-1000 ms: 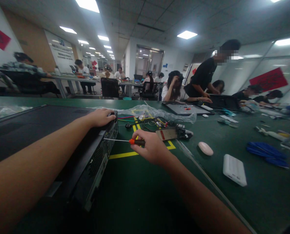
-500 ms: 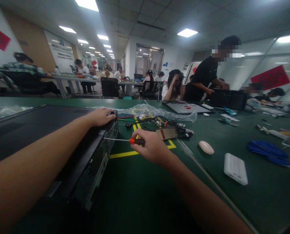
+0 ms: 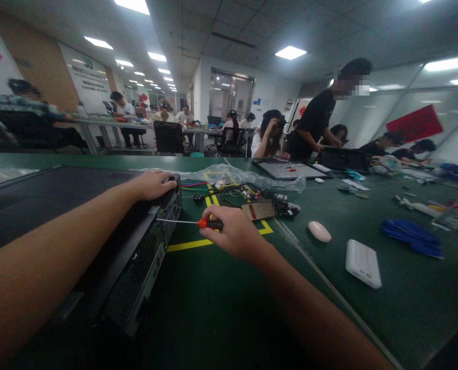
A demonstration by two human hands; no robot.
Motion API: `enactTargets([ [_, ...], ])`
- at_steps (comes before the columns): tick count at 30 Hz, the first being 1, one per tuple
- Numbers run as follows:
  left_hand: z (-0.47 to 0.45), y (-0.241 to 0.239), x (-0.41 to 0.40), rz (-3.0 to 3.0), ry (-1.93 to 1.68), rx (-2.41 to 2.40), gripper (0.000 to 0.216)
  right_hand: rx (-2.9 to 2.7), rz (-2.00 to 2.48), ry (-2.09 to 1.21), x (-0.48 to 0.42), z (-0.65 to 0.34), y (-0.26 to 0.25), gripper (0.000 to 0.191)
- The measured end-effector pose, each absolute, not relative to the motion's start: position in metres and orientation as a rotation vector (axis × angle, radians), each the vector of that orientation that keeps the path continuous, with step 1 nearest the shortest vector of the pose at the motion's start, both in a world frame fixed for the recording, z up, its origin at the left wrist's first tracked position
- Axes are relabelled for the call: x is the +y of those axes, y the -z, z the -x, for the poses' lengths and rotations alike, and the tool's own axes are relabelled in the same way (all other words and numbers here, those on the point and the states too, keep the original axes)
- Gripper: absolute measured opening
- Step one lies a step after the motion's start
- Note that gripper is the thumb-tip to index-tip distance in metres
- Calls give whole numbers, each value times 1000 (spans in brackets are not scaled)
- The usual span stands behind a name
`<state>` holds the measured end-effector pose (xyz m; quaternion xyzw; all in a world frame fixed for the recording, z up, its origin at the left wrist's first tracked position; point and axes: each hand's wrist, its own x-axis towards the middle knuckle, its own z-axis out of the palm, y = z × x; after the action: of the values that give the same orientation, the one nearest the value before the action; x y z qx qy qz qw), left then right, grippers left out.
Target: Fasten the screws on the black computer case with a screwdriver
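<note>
A black desktop computer case (image 3: 90, 177) lies flat on the left of the table, its vented rear panel (image 3: 148, 252) turned toward the right. My left hand (image 3: 152, 185) lies on the top of the case at the far rear corner, fingers stretched out over the edge. In my right hand (image 3: 232, 228) is a screwdriver (image 3: 209, 223) with an orange and black handle, held level between thumb and fingers. Its thin shaft points left and the tip meets the upper edge of the rear panel. Whether a screw is under the tip is too small to tell.
Beyond my right hand lie tangled cables (image 3: 229, 192), a brown labelled box (image 3: 259, 209) and clear plastic wrap (image 3: 206, 174). To the right are a computer mouse (image 3: 319, 231), a white power bank (image 3: 363, 263) and a blue cloth bundle (image 3: 412, 237). Co-workers sit or stand around.
The view has shifted slightly, moving everything a little left in the picture. Both hands keep their places at the case. Across the table, the standing person's black case sits lower.
</note>
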<state>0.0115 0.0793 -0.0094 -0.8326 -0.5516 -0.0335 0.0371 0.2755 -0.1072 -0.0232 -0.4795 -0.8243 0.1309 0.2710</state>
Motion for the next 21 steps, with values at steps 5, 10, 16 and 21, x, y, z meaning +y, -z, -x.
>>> enactTargets([
  [5,-12,9,79,2563,86,-1693,79,-2222,1290,-343,-108,-275,22,16],
  [10,-11,9,79,2553,59,-1681,80,-2217,1307,-331,-108,-274,22,16],
  [16,-10,10,80,2574,77,-1682,84,-2226,1284,-342,-108,-274,21,23],
  [21,-11,10,81,2577,82,-1684,84,-2223,1289,-363,-110,-272,19,30],
])
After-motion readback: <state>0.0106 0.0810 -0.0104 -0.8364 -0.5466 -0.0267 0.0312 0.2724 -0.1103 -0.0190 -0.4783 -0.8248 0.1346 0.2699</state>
